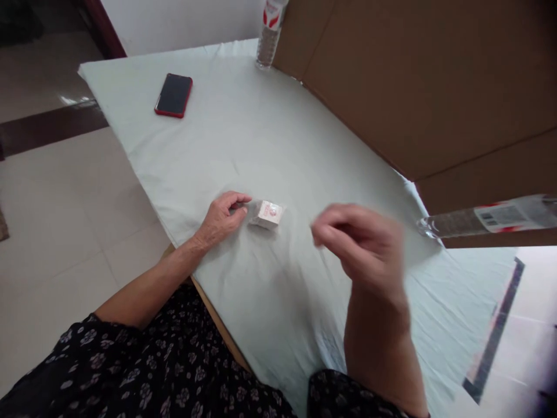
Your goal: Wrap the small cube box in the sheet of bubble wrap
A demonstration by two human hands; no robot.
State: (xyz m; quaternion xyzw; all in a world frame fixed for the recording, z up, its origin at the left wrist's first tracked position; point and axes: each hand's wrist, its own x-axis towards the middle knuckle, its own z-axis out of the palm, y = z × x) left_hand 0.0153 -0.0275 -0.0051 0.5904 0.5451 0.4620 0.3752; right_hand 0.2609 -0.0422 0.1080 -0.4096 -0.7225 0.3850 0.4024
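Closest, black flower-printed fabric [183, 371] lies below the blurred right hand [363, 244], its fingers curled in against the thumb (whether they pinch anything, I cannot tell). The left hand [224, 217] rests on the pale, softly creased cloth [278, 145], thumb and forefinger a narrow gap apart, holding nothing. Just beside its fingertips sits the small blocky white box [268, 213] in crinkly clear wrap. Farther off, a ridged clear bottle [483, 219] stands by the flat brown cardboard [426, 87]; beyond lies a red-edged, smooth dark phone [174, 95].
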